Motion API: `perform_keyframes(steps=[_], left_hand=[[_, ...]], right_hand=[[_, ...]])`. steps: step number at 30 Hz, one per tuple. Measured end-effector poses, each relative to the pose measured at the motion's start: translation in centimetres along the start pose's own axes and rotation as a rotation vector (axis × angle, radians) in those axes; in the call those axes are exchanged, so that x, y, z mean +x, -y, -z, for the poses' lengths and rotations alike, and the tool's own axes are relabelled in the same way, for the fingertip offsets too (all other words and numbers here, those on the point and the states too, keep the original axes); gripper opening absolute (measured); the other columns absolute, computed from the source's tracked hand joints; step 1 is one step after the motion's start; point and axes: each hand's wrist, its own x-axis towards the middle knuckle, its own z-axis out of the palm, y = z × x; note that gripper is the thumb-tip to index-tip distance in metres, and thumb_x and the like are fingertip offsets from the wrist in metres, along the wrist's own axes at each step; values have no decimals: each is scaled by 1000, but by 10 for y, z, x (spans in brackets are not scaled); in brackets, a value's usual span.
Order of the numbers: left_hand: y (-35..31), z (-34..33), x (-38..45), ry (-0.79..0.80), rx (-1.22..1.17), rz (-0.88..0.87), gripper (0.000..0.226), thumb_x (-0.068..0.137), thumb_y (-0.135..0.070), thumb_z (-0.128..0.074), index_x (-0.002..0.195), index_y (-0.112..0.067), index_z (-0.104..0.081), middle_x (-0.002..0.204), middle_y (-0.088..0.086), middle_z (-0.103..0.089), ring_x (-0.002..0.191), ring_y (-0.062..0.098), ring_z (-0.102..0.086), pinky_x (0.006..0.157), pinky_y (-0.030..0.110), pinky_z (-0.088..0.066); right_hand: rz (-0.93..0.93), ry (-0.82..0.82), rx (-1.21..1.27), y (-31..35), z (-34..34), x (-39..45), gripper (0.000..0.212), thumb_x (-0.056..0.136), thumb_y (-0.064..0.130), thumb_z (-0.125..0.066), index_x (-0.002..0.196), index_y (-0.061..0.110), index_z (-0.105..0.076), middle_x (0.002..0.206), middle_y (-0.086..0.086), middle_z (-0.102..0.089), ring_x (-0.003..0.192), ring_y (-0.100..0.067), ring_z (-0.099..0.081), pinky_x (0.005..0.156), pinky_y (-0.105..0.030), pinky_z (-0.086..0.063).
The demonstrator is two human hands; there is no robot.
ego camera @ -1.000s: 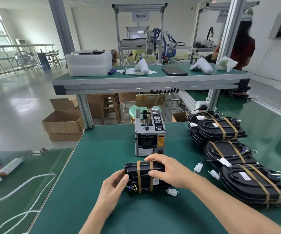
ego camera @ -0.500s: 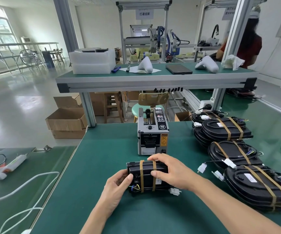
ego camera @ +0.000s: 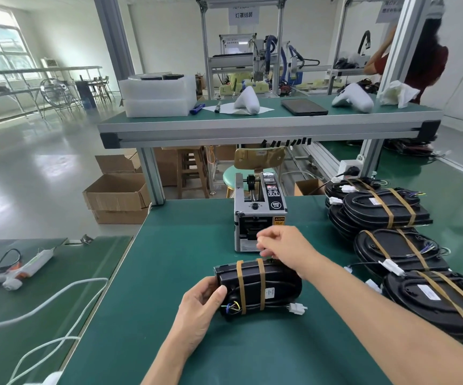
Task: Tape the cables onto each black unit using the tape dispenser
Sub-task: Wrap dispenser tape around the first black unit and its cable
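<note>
A black unit (ego camera: 277, 284) lies on the green bench in front of me, with two tan tape strips across it and its cable. A white connector (ego camera: 297, 308) sticks out at its near right. My left hand (ego camera: 197, 309) grips the unit's left end, thumb on top. My right hand (ego camera: 283, 245) hovers above the unit's far edge, its blurred fingertips in front of the outlet of the grey tape dispenser (ego camera: 259, 207). Whether those fingers hold tape is unclear. Several taped black units (ego camera: 399, 251) are piled at the right.
A raised shelf (ego camera: 252, 129) crosses the bench behind the dispenser. On the lower table at left lie a white hand tool (ego camera: 21, 269) and white cables (ego camera: 58, 298). Cardboard boxes (ego camera: 116, 193) stand on the floor. A person (ego camera: 424, 59) works at the back right.
My right hand has lifted off the unit's top and moved up to the dispenser's outlet. My left hand keeps its hold on the unit's left end.
</note>
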Motion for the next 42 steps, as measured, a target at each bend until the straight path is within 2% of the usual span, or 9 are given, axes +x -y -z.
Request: perform_keyframes(steps=[3,8,13,17,21,27,33,37,42], left_hand=[[1,0,0,22,20,-15,19,108,-15,-63,120,-23,-74,120,-14,-80,114,0,-72,92,5,-48],[0,2,0,58,-5,-30,19,108,-22,-65,124,-18,-74,122,-7,-80,116,6,-73,94,9,-50],[-1,2,-1,70,-44,-42,30,100,-31,-66,125,-16,-73,121,-3,-80,116,11,-74,96,12,-51],[-2,2,-2,75,-67,-42,39,97,-44,-70,126,-18,-73,123,-3,-80,118,13,-74,97,15,-52],[-1,3,-2,71,-84,-51,44,94,-50,-70,124,-19,-74,122,-2,-80,118,14,-74,98,16,-52],[-1,3,-3,81,-98,-57,41,97,-52,-71,125,-23,-74,125,-1,-79,121,17,-73,101,20,-53],[-2,2,-3,71,-100,-59,34,92,-53,-75,120,-33,-77,123,-1,-80,120,18,-74,101,22,-54],[-2,2,-4,72,-113,-61,36,91,-53,-77,121,-32,-78,122,1,-80,119,19,-74,100,22,-55],[-1,2,-3,64,-118,-56,43,91,-50,-77,122,-21,-78,122,0,-81,120,20,-74,99,20,-54]], right_hand=[[-212,-136,152,10,-6,22,8,99,15,-65,101,12,-71,94,-10,-79,66,-14,-71,63,-24,-53],[-412,-211,337,20,-19,47,11,98,10,-65,108,5,-65,95,-13,-77,66,-18,-71,61,-29,-52],[-490,-333,490,25,-30,56,4,96,3,-65,98,3,-62,87,-14,-76,68,-21,-72,62,-32,-56],[-504,-443,522,24,-38,60,10,93,1,-68,101,2,-63,85,-15,-76,67,-23,-73,67,-34,-60],[-531,-494,564,25,-43,64,10,91,-2,-68,101,-2,-65,82,-16,-75,53,-21,-67,55,-30,-54],[-547,-573,561,23,-48,68,11,89,-2,-71,99,-3,-66,70,-13,-72,47,-19,-66,50,-28,-53],[-555,-509,504,23,-41,61,25,89,2,-71,113,-1,-64,76,-13,-75,49,-16,-66,46,-25,-49],[-560,-421,518,18,-31,51,14,91,4,-72,105,0,-70,75,-12,-76,53,-14,-67,49,-25,-52],[-487,-472,538,19,-34,52,10,90,6,-76,96,1,-70,68,-9,-76,57,-15,-72,53,-27,-56]])
